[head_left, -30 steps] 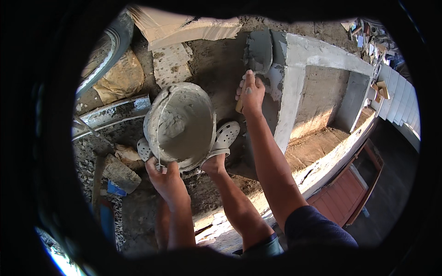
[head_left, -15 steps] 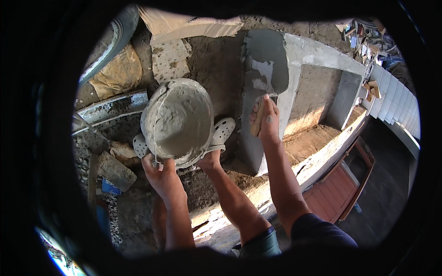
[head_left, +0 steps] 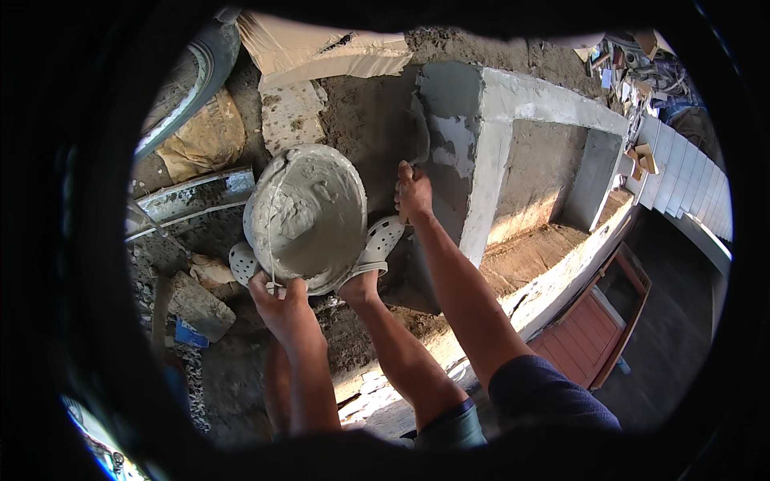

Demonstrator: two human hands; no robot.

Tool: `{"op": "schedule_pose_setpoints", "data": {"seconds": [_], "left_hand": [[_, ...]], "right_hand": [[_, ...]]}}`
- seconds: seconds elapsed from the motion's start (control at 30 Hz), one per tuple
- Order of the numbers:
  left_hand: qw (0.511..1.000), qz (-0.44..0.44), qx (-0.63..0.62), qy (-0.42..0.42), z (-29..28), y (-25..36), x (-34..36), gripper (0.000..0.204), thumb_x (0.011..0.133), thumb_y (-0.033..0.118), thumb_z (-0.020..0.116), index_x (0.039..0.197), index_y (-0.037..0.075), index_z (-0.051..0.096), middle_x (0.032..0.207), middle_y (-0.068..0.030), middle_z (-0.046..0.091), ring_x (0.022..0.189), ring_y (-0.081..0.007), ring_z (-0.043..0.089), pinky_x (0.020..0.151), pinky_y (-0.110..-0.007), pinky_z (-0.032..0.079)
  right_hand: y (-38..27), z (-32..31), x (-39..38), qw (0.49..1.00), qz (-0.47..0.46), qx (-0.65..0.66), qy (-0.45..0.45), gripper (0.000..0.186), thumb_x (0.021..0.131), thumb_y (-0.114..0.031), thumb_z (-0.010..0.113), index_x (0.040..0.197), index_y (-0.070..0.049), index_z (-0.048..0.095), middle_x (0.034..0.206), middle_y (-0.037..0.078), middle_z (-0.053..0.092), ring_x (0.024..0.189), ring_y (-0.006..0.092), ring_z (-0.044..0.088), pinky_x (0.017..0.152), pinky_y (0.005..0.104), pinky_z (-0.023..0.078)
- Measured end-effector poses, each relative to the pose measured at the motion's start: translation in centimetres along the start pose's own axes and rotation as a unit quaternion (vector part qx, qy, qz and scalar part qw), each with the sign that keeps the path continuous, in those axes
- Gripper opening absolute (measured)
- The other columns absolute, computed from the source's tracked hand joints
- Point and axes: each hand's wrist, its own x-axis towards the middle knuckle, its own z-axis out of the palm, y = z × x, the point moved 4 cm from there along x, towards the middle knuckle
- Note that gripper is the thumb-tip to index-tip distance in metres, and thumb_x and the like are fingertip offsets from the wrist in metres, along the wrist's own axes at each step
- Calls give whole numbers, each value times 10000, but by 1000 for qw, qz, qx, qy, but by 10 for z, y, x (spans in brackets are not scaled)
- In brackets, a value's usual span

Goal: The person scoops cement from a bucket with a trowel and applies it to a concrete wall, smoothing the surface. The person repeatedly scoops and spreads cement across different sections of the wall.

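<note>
My left hand (head_left: 286,311) is closed on the near rim of a bucket (head_left: 358,272), which tilts toward me. Wet grey mortar (head_left: 309,216) fills part of it, with a hollow on the near side. My right hand (head_left: 414,195) grips a trowel (head_left: 419,132) by its handle, the fingers wrapped round it. The mortar-grey blade points away from me, turned nearly edge-on, between the bucket and a low plastered wall (head_left: 455,152). Fresh grey mortar covers the wall's left face, with a paler patch showing. The handle is mostly hidden in my fist.
My feet in pale clogs (head_left: 383,240) flank the bucket. Beyond lie a cardboard sheet (head_left: 325,56) and a speckled slab (head_left: 293,116). A tyre (head_left: 212,68) and broken blocks (head_left: 200,307) are at left. Right of the wall are a framed recess (head_left: 537,176) and a reddish door panel (head_left: 584,333).
My right hand has moved left with the trowel, off the plastered wall toward the bucket. The blade has turned from flat on the wall to nearly edge-on. My left hand keeps its hold.
</note>
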Motion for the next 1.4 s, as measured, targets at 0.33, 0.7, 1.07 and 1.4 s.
{"op": "schedule_pose_setpoints", "data": {"seconds": [0.33,0.7,1.07,1.4], "left_hand": [[1000,-8,4,9,-4,-1,-4,381,900,-35,646,1266,7,547,1274,-113,610,1164,-201,602,1050,-353,467],[980,130,145,-43,-5,-6,-2,414,883,-48,670,1275,-6,547,1299,-127,586,1179,-208,592,1070,-370,476],[1000,-22,6,10,5,2,-4,415,894,-42,650,1293,6,544,1291,-115,612,1187,-185,601,1073,-366,472],[999,-24,36,-4,3,-2,-1,439,897,-12,638,1321,38,534,1267,-93,601,1123,-182,596,975,-348,475]], "right_hand": [[44,-30,-79,974,-125,137,128,374,1112,-422,588,968,-78,549,673,-20,517,531,83,502,471,264,408],[22,37,67,974,-183,-13,132,488,1060,-497,597,1068,-10,556,819,147,590,703,282,569,616,416,450],[1,-24,-49,961,-150,215,82,339,1117,-385,587,953,-103,497,679,-31,474,535,56,439,464,252,365],[3,-80,-97,994,-86,73,-7,372,1130,-452,535,1014,-101,582,728,15,553,526,130,518,474,292,417]]}}
